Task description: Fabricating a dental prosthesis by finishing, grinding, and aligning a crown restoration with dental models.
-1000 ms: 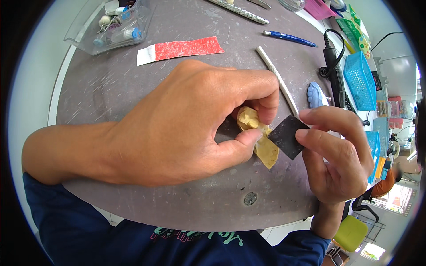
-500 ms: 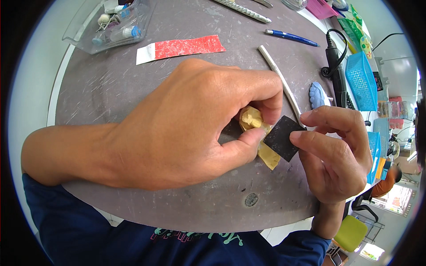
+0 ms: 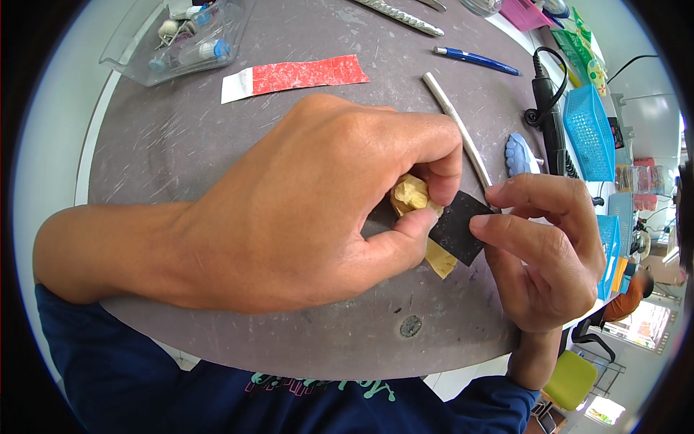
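Observation:
My left hand (image 3: 303,210) is closed, pinching a small yellow dental plaster model (image 3: 410,192) between thumb and forefinger. A tapered end of the model (image 3: 439,260) shows below the thumb; the palm side is hidden. In my right hand (image 3: 553,249), a thin black square of paper (image 3: 457,230) is held between thumb and forefinger. Its left edge reaches the left fingertips and overlaps part of the yellow model. Whether the paper touches the model's crown cannot be made out.
A red strip with a white end (image 3: 307,74), a pale rod (image 3: 459,130) and a blue pen (image 3: 477,61) lie on the grey table (image 3: 159,145). Rightward are a blue dental piece (image 3: 519,155), a black corded handpiece (image 3: 549,116) and a blue basket (image 3: 589,134). A clear tray (image 3: 137,61) stands far left.
The black paper has shifted slightly and turned, its left edge now up against my left fingertips. Both hands keep their grips nearly in place.

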{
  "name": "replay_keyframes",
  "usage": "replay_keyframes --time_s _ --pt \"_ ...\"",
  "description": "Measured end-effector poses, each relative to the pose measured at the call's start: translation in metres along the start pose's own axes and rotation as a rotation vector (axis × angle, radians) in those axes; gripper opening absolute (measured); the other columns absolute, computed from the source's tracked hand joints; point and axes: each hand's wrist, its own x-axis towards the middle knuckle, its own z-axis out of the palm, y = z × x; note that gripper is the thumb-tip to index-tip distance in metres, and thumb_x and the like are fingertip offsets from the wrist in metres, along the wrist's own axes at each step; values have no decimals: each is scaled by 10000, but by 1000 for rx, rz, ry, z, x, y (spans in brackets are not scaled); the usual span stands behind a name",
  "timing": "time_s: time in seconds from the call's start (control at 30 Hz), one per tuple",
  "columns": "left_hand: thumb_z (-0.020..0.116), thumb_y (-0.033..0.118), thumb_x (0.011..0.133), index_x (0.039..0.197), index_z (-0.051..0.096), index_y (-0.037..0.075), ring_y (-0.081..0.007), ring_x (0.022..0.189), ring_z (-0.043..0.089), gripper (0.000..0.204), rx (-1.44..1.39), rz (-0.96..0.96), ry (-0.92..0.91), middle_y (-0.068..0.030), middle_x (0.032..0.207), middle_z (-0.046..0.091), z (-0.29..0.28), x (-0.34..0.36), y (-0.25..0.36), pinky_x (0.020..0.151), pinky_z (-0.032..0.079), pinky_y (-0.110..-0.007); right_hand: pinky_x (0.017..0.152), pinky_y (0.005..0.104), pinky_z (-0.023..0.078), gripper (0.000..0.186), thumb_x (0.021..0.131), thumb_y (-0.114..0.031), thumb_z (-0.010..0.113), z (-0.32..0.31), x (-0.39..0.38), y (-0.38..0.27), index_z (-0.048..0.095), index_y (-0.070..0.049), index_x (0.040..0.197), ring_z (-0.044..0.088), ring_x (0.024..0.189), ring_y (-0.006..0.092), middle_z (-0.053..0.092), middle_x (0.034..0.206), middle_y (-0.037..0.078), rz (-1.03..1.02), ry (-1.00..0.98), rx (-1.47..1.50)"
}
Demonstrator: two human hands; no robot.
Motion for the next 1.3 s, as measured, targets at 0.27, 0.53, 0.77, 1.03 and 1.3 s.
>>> replay_keyframes --time_s 0.27,0.53,0.77,1.03,1.3 --pt "642 -16 735 796 531 -1 -280 589 612 127 -82 -135 -56 -125 684 597 -3 6 2 546 465 -349 578 245 508 232 642 92 736 1 0 1 693 -9 846 655 785 210 650 916 177 0 -7 8" --pt "682 -20 740 935 596 15 -188 760 570 216 179 -39 -75 -59 818 598 9 -3 -16 688 437 -305 595 268 508 452 663 15 772 6 0 9 631 55 1091 630 765 215 664 916 180 -35 32 7" --pt "698 -24 750 949 615 18 -162 794 589 219 186 -43 -110 -52 850 622 5 -3 -11 707 446 -286 564 254 503 603 656 -167 876 -1 -5 4 615 64 1148 647 684 175 691 882 158 31 -38 14" --pt "703 -49 732 838 617 22 -182 783 618 154 164 -102 -126 -72 887 661 2 -1 -7 736 479 -283 613 237 584 708 642 -88 892 6 -7 -6 529 76 1227 700 775 153 627 1147 171 188 -119 175" --pt "698 -71 718 869 604 18 -171 787 614 199 189 -38 -123 -74 855 643 4 0 -13 713 479 -287 682 269 583 614 674 -68 849 8 -9 -8 548 79 1189 695 859 178 641 1134 164 221 -106 203"
